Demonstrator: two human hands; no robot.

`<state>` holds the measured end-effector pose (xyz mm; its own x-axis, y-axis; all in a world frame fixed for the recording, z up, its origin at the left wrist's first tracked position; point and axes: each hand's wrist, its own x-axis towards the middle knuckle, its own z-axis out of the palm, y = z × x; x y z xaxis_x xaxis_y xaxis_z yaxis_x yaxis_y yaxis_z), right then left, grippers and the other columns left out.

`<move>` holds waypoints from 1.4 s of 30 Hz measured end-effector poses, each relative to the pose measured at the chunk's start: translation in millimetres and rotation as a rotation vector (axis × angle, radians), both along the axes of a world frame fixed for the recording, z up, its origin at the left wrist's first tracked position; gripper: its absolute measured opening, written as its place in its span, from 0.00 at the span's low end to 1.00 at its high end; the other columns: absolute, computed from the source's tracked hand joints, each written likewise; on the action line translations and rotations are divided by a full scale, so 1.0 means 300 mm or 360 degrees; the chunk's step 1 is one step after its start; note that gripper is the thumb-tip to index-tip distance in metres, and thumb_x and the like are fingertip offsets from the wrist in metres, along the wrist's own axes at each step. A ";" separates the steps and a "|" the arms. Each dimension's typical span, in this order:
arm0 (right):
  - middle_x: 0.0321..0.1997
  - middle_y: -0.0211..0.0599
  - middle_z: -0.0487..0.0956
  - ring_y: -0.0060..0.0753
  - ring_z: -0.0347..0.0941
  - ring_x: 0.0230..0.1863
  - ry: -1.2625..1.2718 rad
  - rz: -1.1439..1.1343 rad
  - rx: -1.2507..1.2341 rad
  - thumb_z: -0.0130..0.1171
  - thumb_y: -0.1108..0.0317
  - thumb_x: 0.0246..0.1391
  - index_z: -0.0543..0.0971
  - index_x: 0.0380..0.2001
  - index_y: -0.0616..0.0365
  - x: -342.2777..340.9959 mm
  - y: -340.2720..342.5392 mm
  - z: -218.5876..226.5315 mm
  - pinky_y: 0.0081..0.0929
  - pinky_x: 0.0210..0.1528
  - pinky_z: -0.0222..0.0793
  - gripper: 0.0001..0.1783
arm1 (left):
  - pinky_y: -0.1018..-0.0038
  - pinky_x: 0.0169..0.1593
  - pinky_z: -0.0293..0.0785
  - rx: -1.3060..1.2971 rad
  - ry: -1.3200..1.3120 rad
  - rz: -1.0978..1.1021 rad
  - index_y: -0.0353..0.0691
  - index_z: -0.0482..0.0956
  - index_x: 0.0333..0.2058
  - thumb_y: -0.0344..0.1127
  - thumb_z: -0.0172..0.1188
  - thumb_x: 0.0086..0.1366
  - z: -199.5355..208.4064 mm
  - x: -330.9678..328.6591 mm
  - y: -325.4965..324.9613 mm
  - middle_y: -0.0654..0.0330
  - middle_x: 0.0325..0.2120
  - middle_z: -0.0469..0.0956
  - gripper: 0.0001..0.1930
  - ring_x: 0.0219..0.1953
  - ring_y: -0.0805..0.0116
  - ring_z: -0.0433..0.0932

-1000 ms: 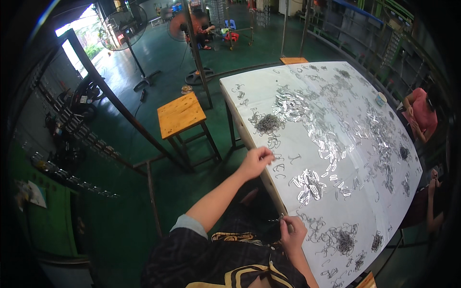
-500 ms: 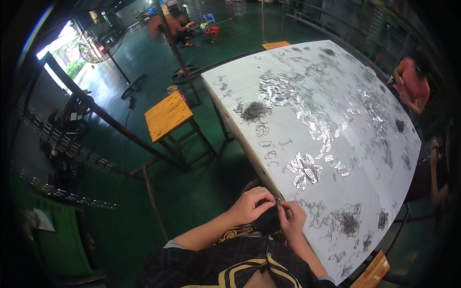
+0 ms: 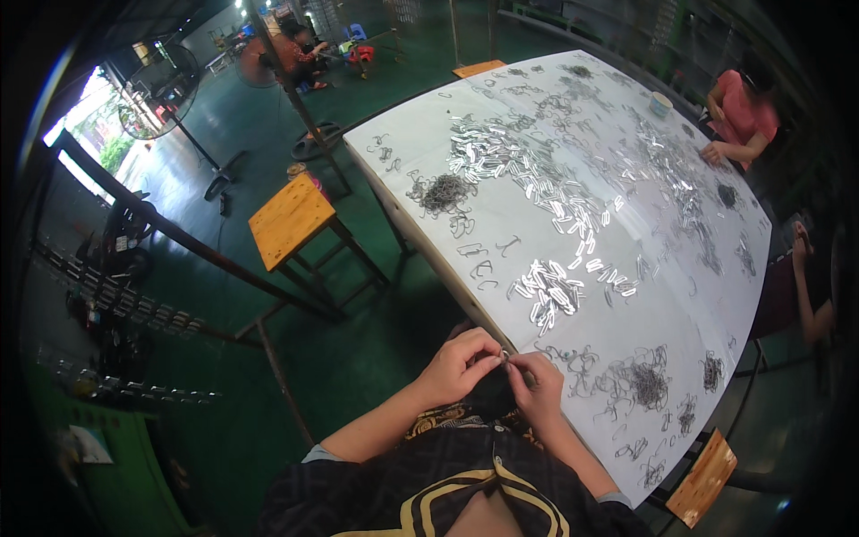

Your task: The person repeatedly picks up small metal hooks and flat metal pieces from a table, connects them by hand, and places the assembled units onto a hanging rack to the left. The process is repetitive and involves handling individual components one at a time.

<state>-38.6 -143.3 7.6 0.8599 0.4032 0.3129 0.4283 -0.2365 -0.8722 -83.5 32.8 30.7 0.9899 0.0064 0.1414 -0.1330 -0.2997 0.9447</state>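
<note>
Just off the table's near edge, my left hand and my right hand meet, fingertips closed in a pinch. Between them is a small piece of bent metal wire, mostly hidden by the fingers. A pile of shiny flat silver metal pieces lies on the white-covered table beyond my hands. Dark curved wire hooks are heaped to the right of my right hand. Another tangle of dark hooks sits farther off, near the left edge, with several loose ones between.
A wooden stool stands left of the table, another stool at the lower right. Across the table a person in pink works; another person sits at the right. A tub stands at the far edge. Metal posts rise at left.
The view has shifted, so the table appears farther left and up. My hands stay pinched together around the wire piece. The person in pink now has a hand down at the table.
</note>
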 end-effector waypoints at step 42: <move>0.36 0.47 0.76 0.55 0.73 0.39 -0.0142 -0.0626 -0.0460 0.59 0.72 0.50 0.76 0.32 0.61 0.471 -0.102 -0.251 0.44 0.42 0.69 0.06 | 0.75 0.46 0.71 -0.0218 -0.0325 -0.0001 0.32 0.72 0.35 0.19 0.51 0.61 -0.039 0.005 -0.039 0.51 0.36 0.78 0.04 0.39 0.67 0.76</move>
